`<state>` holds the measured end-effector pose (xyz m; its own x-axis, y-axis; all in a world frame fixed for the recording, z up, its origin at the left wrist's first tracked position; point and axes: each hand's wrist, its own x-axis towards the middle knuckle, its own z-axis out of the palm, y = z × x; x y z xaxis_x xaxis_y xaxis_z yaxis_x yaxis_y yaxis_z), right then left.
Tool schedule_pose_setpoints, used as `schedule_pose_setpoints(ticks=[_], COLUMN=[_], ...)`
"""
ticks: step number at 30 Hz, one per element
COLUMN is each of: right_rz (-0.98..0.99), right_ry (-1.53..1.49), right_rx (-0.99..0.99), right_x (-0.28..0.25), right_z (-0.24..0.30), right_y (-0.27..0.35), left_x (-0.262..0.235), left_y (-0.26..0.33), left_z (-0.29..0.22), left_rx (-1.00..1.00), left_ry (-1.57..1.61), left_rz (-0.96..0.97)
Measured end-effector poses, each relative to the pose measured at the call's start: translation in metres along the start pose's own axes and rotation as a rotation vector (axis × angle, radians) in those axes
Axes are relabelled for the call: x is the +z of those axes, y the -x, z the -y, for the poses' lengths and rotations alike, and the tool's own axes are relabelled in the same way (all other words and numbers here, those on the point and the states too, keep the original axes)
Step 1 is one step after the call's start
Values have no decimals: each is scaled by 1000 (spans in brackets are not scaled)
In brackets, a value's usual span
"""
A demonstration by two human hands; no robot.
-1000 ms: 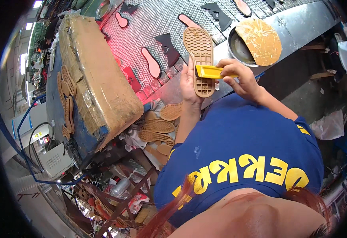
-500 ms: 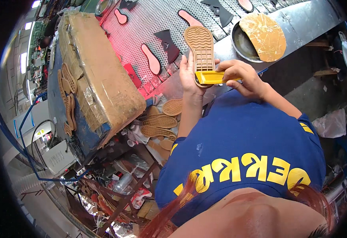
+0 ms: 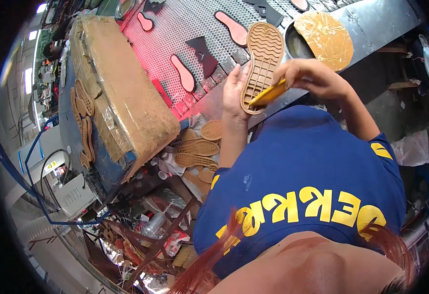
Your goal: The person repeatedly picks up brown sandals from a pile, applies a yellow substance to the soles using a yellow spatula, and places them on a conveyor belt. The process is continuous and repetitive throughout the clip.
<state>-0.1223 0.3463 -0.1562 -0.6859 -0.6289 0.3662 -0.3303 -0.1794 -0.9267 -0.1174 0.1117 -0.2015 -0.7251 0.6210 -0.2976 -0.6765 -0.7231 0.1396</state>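
Sole (image 3: 265,49), one, tan: held over the bench's (image 3: 371,29) near edge, tread facing up, wavy end away from the body. Left hand (image 3: 235,93): supporting the sole along its left side. Right hand (image 3: 317,78): gripping one yellow tool (image 3: 272,93), its tip over the sole's grid end (contact cannot be told). Bowl (image 3: 298,48), one: near the same edge, right of the sole, partly covered by a tan disc (image 3: 325,39).
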Motion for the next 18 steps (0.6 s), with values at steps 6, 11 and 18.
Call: schedule_pose_setpoints(ticks=[6, 11, 18], right_rz=[-725, -1073, -624], right_ry=[-314, 132, 1113], right_rx=[-104, 422, 299], right_x=[-18, -33, -19], right_z=[-33, -113, -178], right_y=[30, 73, 95], left_x=[-5, -10, -6], left_y=[-2, 2, 12], left_z=[1, 7, 14], left_rx=[21, 209, 673], left_ry=[-152, -83, -485], left_rz=[97, -8, -7])
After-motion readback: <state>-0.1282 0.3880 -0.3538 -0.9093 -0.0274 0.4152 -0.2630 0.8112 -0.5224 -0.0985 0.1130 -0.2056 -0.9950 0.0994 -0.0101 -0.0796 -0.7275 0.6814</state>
